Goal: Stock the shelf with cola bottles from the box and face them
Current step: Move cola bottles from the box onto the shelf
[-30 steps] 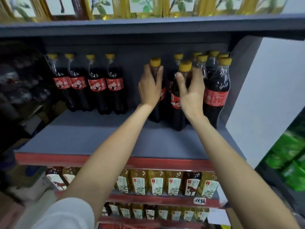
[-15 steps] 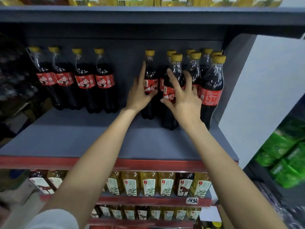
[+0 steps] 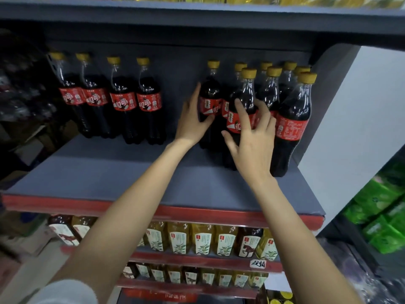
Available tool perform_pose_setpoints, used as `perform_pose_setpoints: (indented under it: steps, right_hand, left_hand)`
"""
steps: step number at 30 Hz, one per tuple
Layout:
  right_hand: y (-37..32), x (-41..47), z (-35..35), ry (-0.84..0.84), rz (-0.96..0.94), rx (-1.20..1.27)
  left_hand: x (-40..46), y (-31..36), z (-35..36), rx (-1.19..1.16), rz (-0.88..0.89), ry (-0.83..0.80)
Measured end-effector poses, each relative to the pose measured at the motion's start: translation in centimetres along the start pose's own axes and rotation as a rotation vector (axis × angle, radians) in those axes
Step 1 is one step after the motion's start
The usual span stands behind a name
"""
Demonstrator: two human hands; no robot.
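Note:
Cola bottles with yellow caps and red labels stand on a grey shelf (image 3: 109, 181). Several stand in a row at the back left (image 3: 122, 99), and a cluster fills the right end (image 3: 291, 119). My left hand (image 3: 191, 121) holds a back bottle (image 3: 211, 93) at its label, fingers along its left side and thumb under the label. My right hand (image 3: 252, 139) touches the label of a front bottle (image 3: 247, 91) with spread, straight fingers. The box is out of view.
A grey shelf board (image 3: 197, 16) runs close overhead. A white side panel (image 3: 361, 117) closes the right end. Below, rows of yellow tea bottles (image 3: 203, 240) fill lower shelves. Green packs (image 3: 385, 207) are stacked at the right. Dark clutter lies at the left.
Both hands slid down from the bottle necks to the labels. The right hand's fingers spread out on the front bottle, whose label has turned. The view tilted slightly downward.

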State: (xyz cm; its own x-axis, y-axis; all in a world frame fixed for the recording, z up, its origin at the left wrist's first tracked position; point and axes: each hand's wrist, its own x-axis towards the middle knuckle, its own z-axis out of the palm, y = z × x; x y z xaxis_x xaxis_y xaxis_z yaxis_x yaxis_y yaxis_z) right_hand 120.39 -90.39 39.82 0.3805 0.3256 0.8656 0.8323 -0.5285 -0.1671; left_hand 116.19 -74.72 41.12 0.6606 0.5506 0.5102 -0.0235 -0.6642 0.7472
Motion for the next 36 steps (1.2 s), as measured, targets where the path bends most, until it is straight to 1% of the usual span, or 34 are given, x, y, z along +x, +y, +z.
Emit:
perform_pose_setpoints:
  steps: [4, 8, 10, 13, 15, 17, 20, 22, 24, 26, 29, 31, 33, 36]
  right_hand:
    - [-3.6, -1.1, -0.4, 0.173, -0.147, 0.23]
    - [-10.6, -2.0, -0.6, 0.261, -0.213, 0.576]
    - [-15.2, -3.2, -0.5, 0.231, -0.195, 0.789]
    - [-22.6, -6.2, 0.2, 0.083, -0.14, 1.034]
    - [-27.4, -8.8, 1.2, -0.088, -0.111, 1.14]
    - [-32.1, -11.6, 2.6, -0.303, -0.119, 1.181]
    - [-39.1, -15.8, 5.5, -0.669, -0.162, 1.177]
    - [-43.6, -18.6, 7.7, -0.924, -0.183, 1.158]
    - [-47.7, -21.2, 10.1, -1.124, -0.207, 1.109]
    - [-51.4, -23.4, 12.6, -1.272, -0.238, 1.049]
    - [-56.8, -25.9, 16.6, -1.449, -0.31, 0.921]
    - [-60.3, -27.0, 19.5, -1.506, -0.363, 0.866]
    - [-63.9, -27.6, 22.8, -1.519, -0.401, 0.826]
    - [-69.9, -27.5, 28.6, -1.47, -0.448, 0.791]
  left_hand:
    - [-4.9, 1.4, -4.2, -0.041, 0.084, 0.155]
    - [-11.6, 1.6, -10.5, -0.034, 0.214, 0.381]
    - [-15.2, 0.8, -14.3, 0.011, 0.268, 0.514]
    - [-20.7, -1.8, -20.6, 0.13, 0.262, 0.668]
    - [-24.8, -4.1, -24.9, 0.218, 0.176, 0.703]
    - [-28.9, -6.8, -29.4, 0.323, 0.026, 0.666]
    - [-35.1, -11.4, -36.1, 0.42, -0.307, 0.531]
    - [-38.9, -14.5, -40.2, 0.488, -0.497, 0.458]
    - [-42.1, -17.3, -43.8, 0.497, -0.642, 0.452]
    - [-45.0, -20.2, -47.1, 0.484, -0.771, 0.472]
    - [-48.1, -25.3, -51.7, 0.545, -0.983, 0.511]
    - [-49.3, -29.1, -54.3, 0.537, -1.112, 0.564]
    - [-49.8, -33.4, -56.8, 0.51, -1.198, 0.582]
    - [-49.1, -40.4, -61.2, 0.491, -1.254, 0.581]
